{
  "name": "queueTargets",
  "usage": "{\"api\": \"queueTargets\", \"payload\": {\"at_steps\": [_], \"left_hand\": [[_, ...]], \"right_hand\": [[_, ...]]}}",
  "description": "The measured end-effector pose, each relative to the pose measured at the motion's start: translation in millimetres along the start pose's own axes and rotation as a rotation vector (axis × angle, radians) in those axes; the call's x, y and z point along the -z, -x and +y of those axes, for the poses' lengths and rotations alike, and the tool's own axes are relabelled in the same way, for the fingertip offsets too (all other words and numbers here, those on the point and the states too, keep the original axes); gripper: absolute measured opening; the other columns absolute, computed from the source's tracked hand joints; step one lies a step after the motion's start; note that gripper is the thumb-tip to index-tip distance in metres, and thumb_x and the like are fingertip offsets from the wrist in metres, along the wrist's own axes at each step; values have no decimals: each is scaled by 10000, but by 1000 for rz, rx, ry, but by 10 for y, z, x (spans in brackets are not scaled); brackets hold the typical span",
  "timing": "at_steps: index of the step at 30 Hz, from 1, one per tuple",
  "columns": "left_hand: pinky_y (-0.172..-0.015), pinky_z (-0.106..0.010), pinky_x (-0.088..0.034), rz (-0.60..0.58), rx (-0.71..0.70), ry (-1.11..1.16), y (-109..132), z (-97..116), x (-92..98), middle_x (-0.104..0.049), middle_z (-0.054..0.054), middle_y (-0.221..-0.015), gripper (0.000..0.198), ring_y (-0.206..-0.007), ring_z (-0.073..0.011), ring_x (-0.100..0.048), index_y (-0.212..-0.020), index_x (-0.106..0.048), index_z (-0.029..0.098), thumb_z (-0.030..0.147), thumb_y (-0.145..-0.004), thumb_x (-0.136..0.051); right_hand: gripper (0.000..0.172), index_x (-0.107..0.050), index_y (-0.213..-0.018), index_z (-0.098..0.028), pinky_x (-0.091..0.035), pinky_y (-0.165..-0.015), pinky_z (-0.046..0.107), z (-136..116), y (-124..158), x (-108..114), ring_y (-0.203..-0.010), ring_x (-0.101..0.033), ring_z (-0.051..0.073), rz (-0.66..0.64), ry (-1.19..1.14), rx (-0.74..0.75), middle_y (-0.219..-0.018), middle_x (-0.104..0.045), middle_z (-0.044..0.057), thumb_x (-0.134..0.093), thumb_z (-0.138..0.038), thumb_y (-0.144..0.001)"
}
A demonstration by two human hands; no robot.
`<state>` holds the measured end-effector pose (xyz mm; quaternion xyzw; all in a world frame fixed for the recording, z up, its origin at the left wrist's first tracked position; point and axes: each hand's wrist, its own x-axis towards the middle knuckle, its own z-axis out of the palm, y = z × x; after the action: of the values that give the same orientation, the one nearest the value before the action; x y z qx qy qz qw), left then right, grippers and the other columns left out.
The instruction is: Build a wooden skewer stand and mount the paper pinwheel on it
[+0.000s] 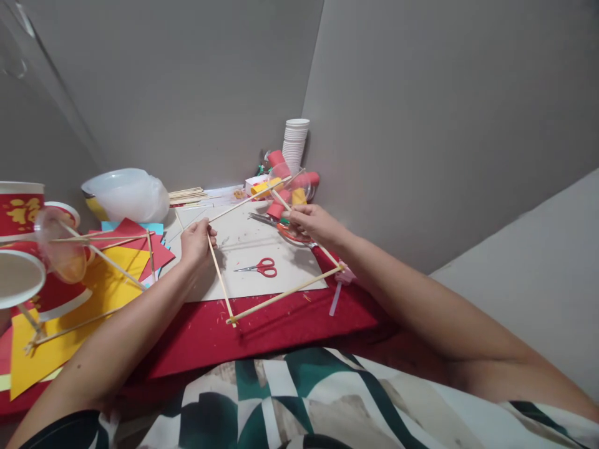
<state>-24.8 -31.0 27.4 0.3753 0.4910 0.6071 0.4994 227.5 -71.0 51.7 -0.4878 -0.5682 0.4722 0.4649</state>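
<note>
Stick frame (285, 295) raised above white board (253, 240) on table (187, 340). Left hand (196, 242) pinching one side, right hand (305, 223) opposite side. Judged best: even, light grip; corners (234, 318) unstrained; small scissors (258, 268) avoided.

Between the left hand (196, 242) and the right hand (306, 222), another hand could drop through the pale wooden-stick frame (285, 294) toward the off-white flat board (250, 234) — though the small red-handled metal scissors (267, 267) lie there. Past the frame, the tall stack of white cups (294, 143) and small red cylinders (276, 210) block the corner — and at far left, red-and-gold round tubs (21, 211) crowd the yellow paper sheet (126, 256).
</note>
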Motion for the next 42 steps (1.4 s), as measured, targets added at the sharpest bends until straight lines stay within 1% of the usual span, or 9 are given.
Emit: {"api": "queueTargets", "payload": {"at_steps": [2, 5, 7, 11, 17, 28, 31, 36, 42], "left_hand": [[-361, -187, -309, -5, -3, -10, 59, -43, 37, -537, 52, -506, 205, -354, -59, -417, -647, -497, 183, 250, -819, -586], [-361, -187, -309, -23, -4, -22, 142, -97, 100, -539, 49, -504, 228, -352, -61, -421, -645, -503, 183, 279, -820, -612], [-361, -186, -304, -36, -4, -25, 187, -117, 147, -541, 48, -507, 249, -352, -60, -419, -644, -500, 185, 304, -816, -635], [-365, -183, -307, -43, -14, -22, 233, -119, 251, -542, 52, -513, 258, -354, -58, -421, -655, -493, 188, 315, -821, -643], [-370, -181, -317, -70, 0, -24, 221, -59, 443, -551, 42, -499, 260, -358, -65, -443, -642, -494, 185, 302, -821, -642], [-418, -151, -366, -206, 14, -114, 88, -58, 801, -612, 15, -575, 257, -409, -48, -437, -658, -564, 161, 266, -874, -658], [-423, -147, -364, -245, -5, -156, 32, -124, 830, -628, 3, -583, 249, -421, -50, -442, -668, -570, 163, 272, -870, -665], [-406, -159, -347, -256, 3, -169, -13, -213, 803, -626, -2, -578, 266, -405, -51, -421, -658, -566, 166, 304, -855, -680], [-389, -158, -316, -237, 21, -182, 47, -179, 834, -637, -14, -576, 266, -396, -53, -441, -656, -563, 157, 293, -840, -698]], "right_hand": [[168, -605, -834, -172, -229, -355, 165, 6, -2, -43, -371, -402, 50, -34, -120, -23, -557, -603, -24, -721, -288, -798], [257, -648, -1024, -166, -245, -342, 143, -28, -16, -120, -359, -386, 42, -38, -190, -26, -530, -556, -60, -760, -274, -819], [241, -651, -993, -163, -244, -319, 145, -65, -36, -179, -329, -364, 50, 7, -181, -23, -452, -485, -77, -725, -368, -889], [410, -616, -780, -152, -299, -319, 153, -125, -98, -313, -315, -406, 56, 93, -159, -37, -421, -492, -41, -617, -523, -956], [500, -459, -597, -182, -256, -315, 136, -106, -151, -487, -317, -351, 27, 181, -148, -65, -424, -440, -57, -602, -474, -977], [519, -455, -545, -181, -247, -307, 166, 83, -131, -650, -312, -345, 54, 207, -55, -164, -385, -427, -32, -555, -387, -1011], [500, -463, -561, -174, -241, -313, 162, 148, -113, -649, -319, -345, 49, 205, -97, -245, -401, -427, -33, -523, -347, -1026], [488, -469, -611, -181, -229, -315, 156, 296, -50, -628, -321, -330, 44, 239, -159, -298, -430, -438, -34, -522, -445, -1018], [429, -432, -660, -202, -233, -337, 161, 413, -42, -692, -343, -311, 45, 233, -332, -343, -469, -397, -56, -528, -426, -1013]]}}
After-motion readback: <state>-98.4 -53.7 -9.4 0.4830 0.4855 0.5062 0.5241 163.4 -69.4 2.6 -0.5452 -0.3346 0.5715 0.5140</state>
